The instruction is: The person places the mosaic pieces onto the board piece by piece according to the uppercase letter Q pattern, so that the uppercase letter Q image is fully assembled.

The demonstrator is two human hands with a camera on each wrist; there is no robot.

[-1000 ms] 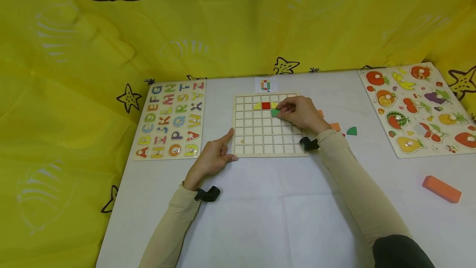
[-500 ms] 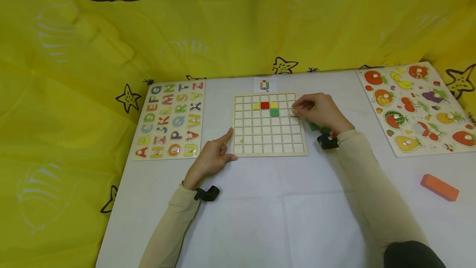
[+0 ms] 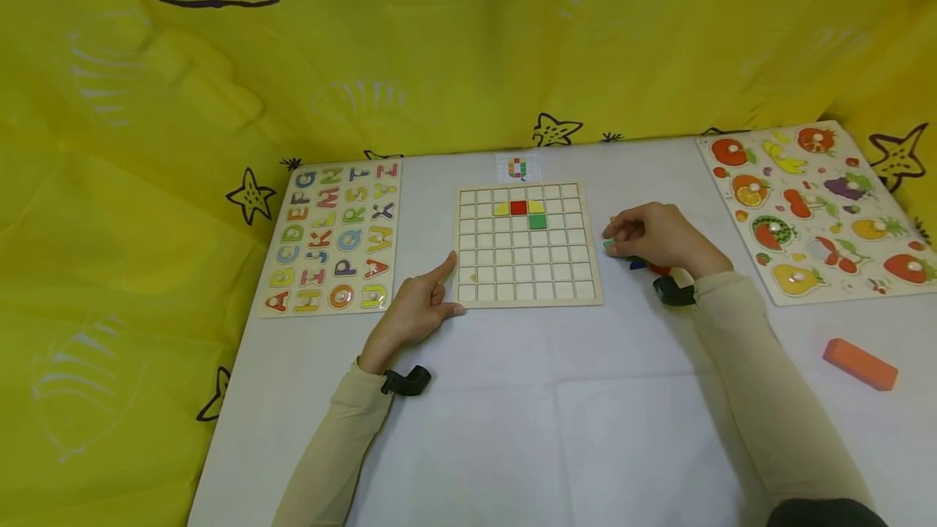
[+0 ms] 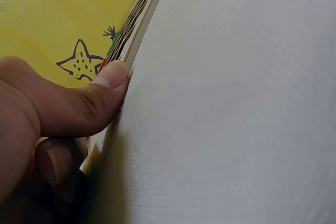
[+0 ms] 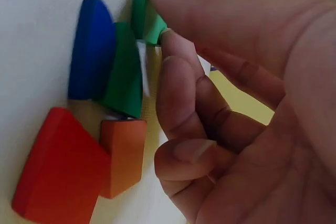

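Note:
My left hand rests at the lower left corner of a wooden grid board, index finger straight along its left side. In the left wrist view, the thumb presses the board's edge. A red square tile sits between two yellow tiles in the grid, with a green square tile below the right one. Right of the board, my right hand pinches a green block between thumb and index finger. Beneath it lie a blue block, another green block, an orange block and a red block.
A small card with a coloured grid pattern lies behind the board. To the left is an alphabet puzzle; on the right, a fruit puzzle and an orange bar. A yellow curtain borders the table's back.
My right hand has let go of the green square tile in the grid and moved right, off the board, to the loose blocks. The left hand has stayed at the board's corner.

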